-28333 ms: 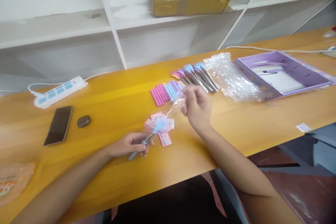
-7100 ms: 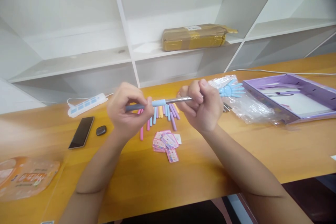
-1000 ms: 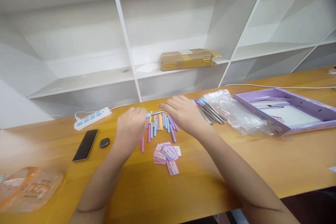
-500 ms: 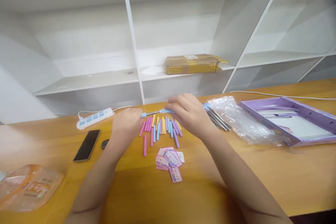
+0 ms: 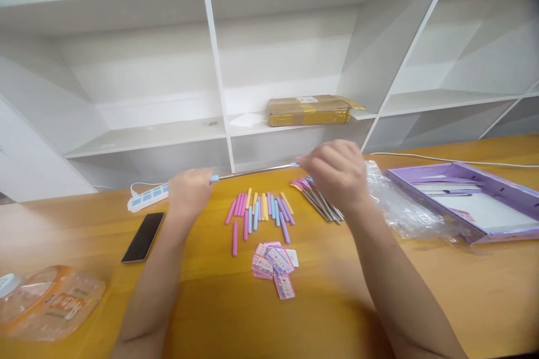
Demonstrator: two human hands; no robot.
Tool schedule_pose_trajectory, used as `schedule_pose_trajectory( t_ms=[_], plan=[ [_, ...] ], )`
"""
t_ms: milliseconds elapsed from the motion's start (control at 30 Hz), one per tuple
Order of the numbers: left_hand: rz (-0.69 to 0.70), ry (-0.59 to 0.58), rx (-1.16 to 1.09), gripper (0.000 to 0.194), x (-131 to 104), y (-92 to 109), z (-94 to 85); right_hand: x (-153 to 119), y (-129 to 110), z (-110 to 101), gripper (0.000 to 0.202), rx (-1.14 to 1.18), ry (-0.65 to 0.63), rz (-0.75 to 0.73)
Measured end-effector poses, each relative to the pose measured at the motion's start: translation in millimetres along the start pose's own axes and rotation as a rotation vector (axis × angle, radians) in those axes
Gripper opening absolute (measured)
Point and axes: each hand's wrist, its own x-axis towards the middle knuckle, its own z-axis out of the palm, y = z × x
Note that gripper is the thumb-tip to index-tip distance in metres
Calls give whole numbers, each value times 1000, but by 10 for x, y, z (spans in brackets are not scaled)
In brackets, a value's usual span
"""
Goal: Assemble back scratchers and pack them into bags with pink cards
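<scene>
A thin metal telescopic rod (image 5: 257, 171) with light-blue ends stretches between my two hands, above the back of the table. My left hand (image 5: 190, 193) is closed in a fist round its left blue end. My right hand (image 5: 337, 171) grips the other end, blurred by motion, and most of that end is hidden by the fingers. Below the rod lie several pink, blue, yellow and purple sticks (image 5: 264, 207). Nearer me is a loose pile of small printed cards (image 5: 275, 261). A bundle of metal rods (image 5: 318, 202) with coloured heads lies beneath my right hand.
Clear plastic wrapping (image 5: 400, 213) and a purple box tray (image 5: 463, 235) are at the right. A phone (image 5: 142, 237), a power strip (image 5: 148, 197) and an orange-labelled bottle (image 5: 54, 303) sit on the left. Behind stands a white shelf with a taped cardboard parcel (image 5: 309, 111).
My right hand has moved right and slightly up, away from my left hand. The rod between them now shows a much longer metal part.
</scene>
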Motion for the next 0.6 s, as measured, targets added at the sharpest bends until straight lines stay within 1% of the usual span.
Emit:
schedule_pose_trajectory(
  t_ms=[33,100,167,233,267,333,400,500,600],
  plan=[
    [-62,49,33,22,54,-155,49,-68,214,-42,27,-53,13,53],
    [-91,122,46,19,140,-527,146,-243,700,-147,33,-166,48,182],
    [-100,173,43,17,177,-916,221,-435,1178,-264,39,-262,119,298],
    [-100,215,56,18,159,-1231,254,-594,1542,-369,44,-348,166,420],
    [-82,235,70,20,135,-1339,255,-650,1662,-410,45,-370,166,476],
    [-47,283,86,21,76,-1446,229,-710,1774,-465,40,-374,148,541],
    [-34,313,88,21,26,-1440,183,-722,1763,-493,28,-343,117,541],
    [-42,281,60,23,-1,-1350,121,-712,1664,-513,11,-297,58,507],
    [-77,230,38,23,14,-1291,97,-704,1573,-527,6,-252,72,496]
  ],
)
